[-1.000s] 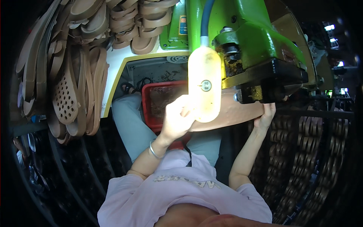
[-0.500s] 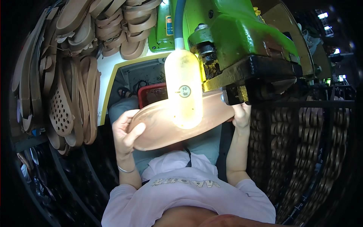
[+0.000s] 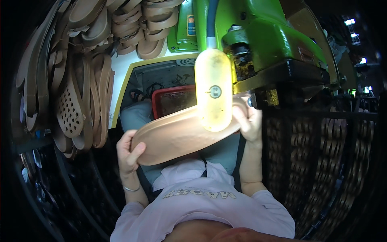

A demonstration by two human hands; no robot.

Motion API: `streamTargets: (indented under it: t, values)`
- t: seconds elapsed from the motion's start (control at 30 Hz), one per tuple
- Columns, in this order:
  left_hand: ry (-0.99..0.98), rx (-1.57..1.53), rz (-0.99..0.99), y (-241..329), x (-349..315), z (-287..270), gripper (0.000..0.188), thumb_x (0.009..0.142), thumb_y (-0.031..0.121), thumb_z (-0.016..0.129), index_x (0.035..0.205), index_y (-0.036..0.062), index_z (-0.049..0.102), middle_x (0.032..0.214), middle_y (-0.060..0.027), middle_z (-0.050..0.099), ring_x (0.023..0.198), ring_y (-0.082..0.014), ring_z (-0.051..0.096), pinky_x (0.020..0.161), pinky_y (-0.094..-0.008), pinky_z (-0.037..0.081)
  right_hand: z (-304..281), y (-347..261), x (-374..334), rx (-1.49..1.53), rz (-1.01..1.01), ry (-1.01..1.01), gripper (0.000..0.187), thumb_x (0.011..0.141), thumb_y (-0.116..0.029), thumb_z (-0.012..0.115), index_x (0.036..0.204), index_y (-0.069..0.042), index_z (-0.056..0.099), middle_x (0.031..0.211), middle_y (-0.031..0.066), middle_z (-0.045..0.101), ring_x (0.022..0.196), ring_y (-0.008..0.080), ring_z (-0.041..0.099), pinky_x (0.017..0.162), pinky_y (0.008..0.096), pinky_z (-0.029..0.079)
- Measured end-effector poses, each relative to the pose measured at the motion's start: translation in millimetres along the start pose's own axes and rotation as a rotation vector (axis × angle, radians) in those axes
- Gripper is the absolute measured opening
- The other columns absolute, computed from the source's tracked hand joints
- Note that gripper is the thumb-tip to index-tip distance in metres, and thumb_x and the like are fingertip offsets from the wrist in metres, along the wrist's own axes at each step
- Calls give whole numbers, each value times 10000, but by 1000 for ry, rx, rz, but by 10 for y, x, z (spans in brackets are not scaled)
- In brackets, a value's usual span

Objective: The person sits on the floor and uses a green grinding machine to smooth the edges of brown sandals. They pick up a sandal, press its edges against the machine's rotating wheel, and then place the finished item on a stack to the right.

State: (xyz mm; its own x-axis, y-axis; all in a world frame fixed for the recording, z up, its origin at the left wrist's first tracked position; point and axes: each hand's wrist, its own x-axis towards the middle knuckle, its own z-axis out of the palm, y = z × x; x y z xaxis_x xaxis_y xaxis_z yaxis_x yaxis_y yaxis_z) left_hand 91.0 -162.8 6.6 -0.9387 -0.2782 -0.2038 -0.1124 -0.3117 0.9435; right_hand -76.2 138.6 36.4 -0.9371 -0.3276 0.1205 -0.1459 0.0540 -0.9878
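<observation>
A long tan shoe sole [image 3: 173,139] is stretched between my two hands, its broad face toward me. It tilts, with the left end lower than the right. My left hand [image 3: 130,152] grips the left end, thumb on the near face. At the other end my right hand [image 3: 250,123] pinches the sole, thumb on top, right by the black lower part of a green machine [image 3: 268,38]. A glowing lamp [image 3: 213,90] hangs in front of the sole and hides part of its right half.
Tan perforated clogs [image 3: 69,113] and more soles are piled at the left, with stacked sandals [image 3: 155,24] behind. A red basket [image 3: 161,99] sits below, beyond the sole. Racks of brown footwear [image 3: 318,157] fill the right side. A yellow-edged white table [image 3: 123,84] borders the machine.
The sole has moved left relative to the machine and tilts more. My right thumb has come onto its near face. The whole view has shifted slightly.
</observation>
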Motion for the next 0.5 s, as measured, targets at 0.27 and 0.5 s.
streamTargets:
  t: [0.27,0.5]
  values:
    - [-186,-73,61,72,495,757,233,827,36,619,1044,-44,596,938,-72,653,859,-95,589,789,-232,460,-616,-95,9,94,173,245,197,919,-184,550,968,5,518,651,9,531,390,24,411,297,173,283]
    - [-137,-73,68,95,496,486,259,819,80,651,1033,-56,600,937,-87,660,844,-110,603,786,-249,473,-387,2,-51,161,187,166,232,932,-198,555,1045,2,525,707,28,586,412,32,471,308,166,315]
